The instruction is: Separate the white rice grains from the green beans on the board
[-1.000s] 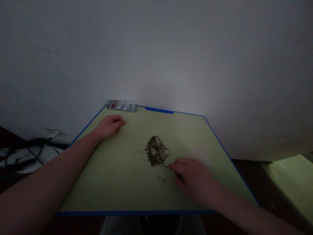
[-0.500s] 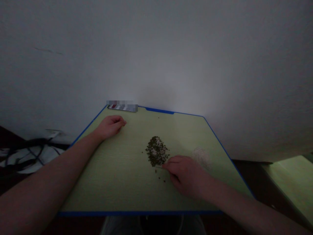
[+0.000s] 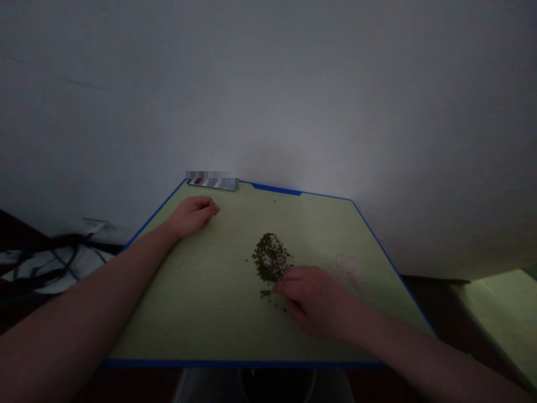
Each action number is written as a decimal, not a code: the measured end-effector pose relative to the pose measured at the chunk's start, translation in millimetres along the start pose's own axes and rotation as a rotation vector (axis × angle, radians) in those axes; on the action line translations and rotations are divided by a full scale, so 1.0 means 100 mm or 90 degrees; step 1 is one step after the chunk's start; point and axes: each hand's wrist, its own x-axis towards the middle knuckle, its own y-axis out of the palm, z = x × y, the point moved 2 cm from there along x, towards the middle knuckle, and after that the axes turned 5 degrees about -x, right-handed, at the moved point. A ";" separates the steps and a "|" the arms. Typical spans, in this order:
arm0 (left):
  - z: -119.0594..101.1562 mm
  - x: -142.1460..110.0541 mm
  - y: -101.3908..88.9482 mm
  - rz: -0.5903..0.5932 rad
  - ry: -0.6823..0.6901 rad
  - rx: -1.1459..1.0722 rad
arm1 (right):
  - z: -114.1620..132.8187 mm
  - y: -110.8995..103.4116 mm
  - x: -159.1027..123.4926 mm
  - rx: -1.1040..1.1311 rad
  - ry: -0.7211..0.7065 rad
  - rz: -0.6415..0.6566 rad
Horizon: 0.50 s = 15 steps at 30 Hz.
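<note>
My right hand (image 3: 312,299) is pinched at the near edge of a pile of small dark green beans (image 3: 268,257) mixed with pale grains. A thin pale stick is between its fingertips, hardly visible now in the dim light. A few loose beans (image 3: 265,293) lie just left of the fingertips, apart from the pile. Behind the same hand spreads a thin heap of whitish grains (image 3: 347,270), partly covered by it. On the left of the tabletop (image 3: 184,313) rests my left hand (image 3: 195,215), its fingers curled in with nothing showing in them.
A phone (image 3: 213,183), partly blurred out, lies at the far left corner of the blue-edged table. A wall (image 3: 268,101) rises behind. Dark cables (image 3: 62,246) are at the left, and another pale green surface (image 3: 503,313) is at the right.
My right fingertips have shifted slightly left, and a small cluster of beans now sits apart, nearer me than the pile. The left hand stays in place on the table.
</note>
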 end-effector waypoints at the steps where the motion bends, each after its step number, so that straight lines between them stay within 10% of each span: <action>1: 0.00 0.00 0.00 -0.001 -0.001 -0.002 | 0.00 -0.01 -0.02 0.001 0.000 -0.002; 15: 0.00 -0.01 0.00 -0.004 0.002 0.015 | 0.13 -0.07 0.13 -0.017 -0.041 0.045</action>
